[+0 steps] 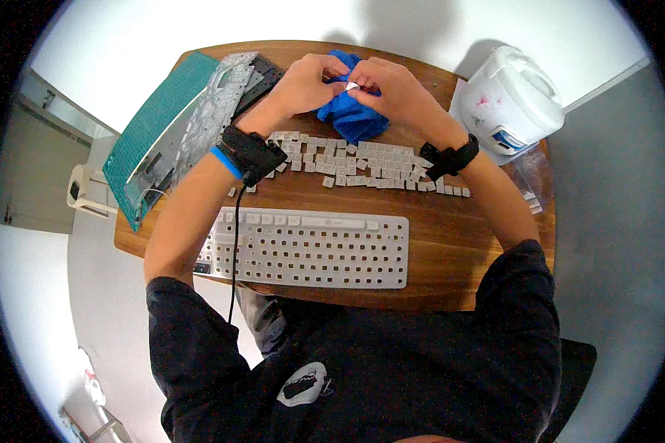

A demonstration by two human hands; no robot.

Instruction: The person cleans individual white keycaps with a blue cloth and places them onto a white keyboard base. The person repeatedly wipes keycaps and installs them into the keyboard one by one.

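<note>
Over a crumpled blue cloth (355,124) at the far side of the table, my two hands meet around a small white keycap (352,87). My right hand (390,87) is closed, pinching the keycap between thumb and finger. From the other side my left hand (309,83) is closed too, its thumb and fingertips against the same keycap and close to the cloth. Loose white keycaps (391,164) lie in uneven rows just nearer than the cloth. Nearest me is a white keyboard (310,255), most of its key positions bare, with a strip of keys left along its far edge.
A green cutting mat (144,140) at the left carries a grey keyboard plate (207,118) and dark panels. At the back right stands a white rice cooker (510,103), with a clear plastic bag (528,181) nearer me. A black cable (236,251) hangs from my left wrist across the keyboard.
</note>
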